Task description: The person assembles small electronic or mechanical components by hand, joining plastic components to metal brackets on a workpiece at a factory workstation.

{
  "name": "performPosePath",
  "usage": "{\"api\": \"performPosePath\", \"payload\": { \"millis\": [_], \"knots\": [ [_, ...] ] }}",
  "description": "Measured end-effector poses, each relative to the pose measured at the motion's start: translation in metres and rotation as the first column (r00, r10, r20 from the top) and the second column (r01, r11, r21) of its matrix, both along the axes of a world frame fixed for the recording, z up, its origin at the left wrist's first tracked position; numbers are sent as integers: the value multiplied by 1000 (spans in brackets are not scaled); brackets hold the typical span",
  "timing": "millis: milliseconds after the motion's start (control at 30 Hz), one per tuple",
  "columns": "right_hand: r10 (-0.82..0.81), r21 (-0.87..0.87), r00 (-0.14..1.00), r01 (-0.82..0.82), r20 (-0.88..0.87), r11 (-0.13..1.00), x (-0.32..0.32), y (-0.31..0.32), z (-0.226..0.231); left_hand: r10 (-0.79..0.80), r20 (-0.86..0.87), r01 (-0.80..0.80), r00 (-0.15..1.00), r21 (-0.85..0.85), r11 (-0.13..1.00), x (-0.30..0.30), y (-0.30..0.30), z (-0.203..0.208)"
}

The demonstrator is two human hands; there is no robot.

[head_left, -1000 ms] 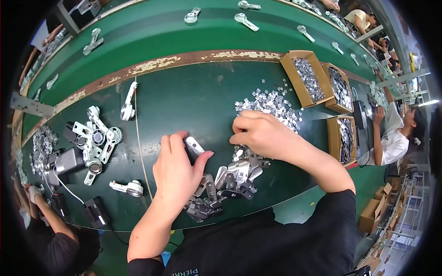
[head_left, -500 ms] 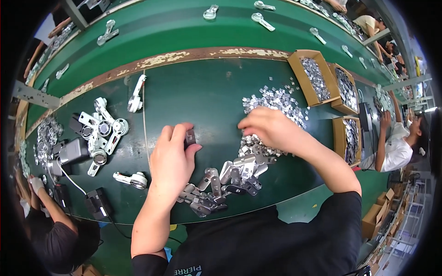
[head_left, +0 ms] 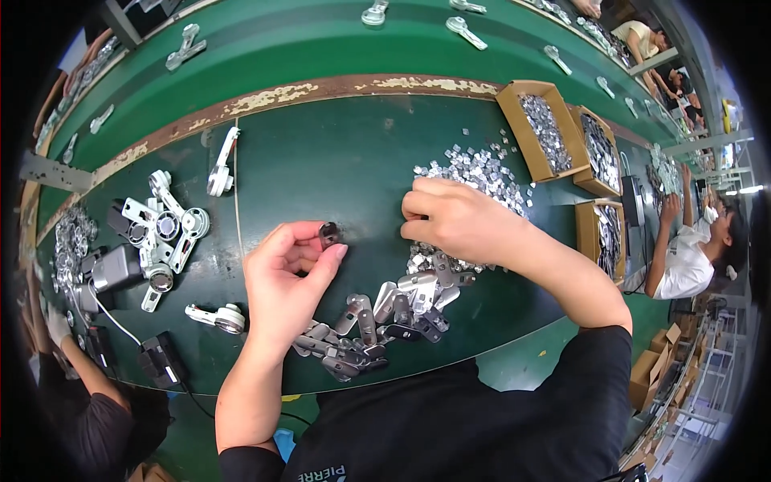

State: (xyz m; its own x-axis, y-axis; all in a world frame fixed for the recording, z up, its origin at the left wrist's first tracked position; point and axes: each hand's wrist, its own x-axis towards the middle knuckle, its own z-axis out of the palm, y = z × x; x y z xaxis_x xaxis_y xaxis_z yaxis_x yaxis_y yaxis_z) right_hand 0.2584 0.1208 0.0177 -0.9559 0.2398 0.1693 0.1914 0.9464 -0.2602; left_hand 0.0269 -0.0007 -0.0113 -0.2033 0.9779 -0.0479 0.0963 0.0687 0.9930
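One small dark part was pinched in my left hand above the green table, while my right hand, curled around I could not tell what, seemed picking beside silvery clips, which called for separating one.

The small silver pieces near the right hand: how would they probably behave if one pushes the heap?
The pieces would probably slide and scatter rather than roll, since they lie loose and look angular. Each is likely light, being tiny beside the right hand. Their metallic shine suggests stiffness.
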Motion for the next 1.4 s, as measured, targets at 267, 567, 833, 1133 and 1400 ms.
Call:
{"api": "performPosePath", "payload": {
  "millis": [267,567,833,1133,1400],
  "knots": [
    [-158,-176,986,164,53,971,-14,-2,-3,42,296,-27,954,-55,998,1,2,4],
    [-704,-979,687,-197,-179,56,-84,-52,-9,144,282,-209,949,218,953,13,-1,6],
    [-653,-927,694,-374,-304,34,-105,-43,-17,208,348,-299,914,232,925,1,-7,3],
    [-494,162,800,568,-340,807,-43,256,-4,125,564,-184,816,48,982,-12,-1,12],
    [-506,441,856,418,102,795,-30,311,-26,156,457,-163,876,-24,986,-9,6,12]
  ]
}}
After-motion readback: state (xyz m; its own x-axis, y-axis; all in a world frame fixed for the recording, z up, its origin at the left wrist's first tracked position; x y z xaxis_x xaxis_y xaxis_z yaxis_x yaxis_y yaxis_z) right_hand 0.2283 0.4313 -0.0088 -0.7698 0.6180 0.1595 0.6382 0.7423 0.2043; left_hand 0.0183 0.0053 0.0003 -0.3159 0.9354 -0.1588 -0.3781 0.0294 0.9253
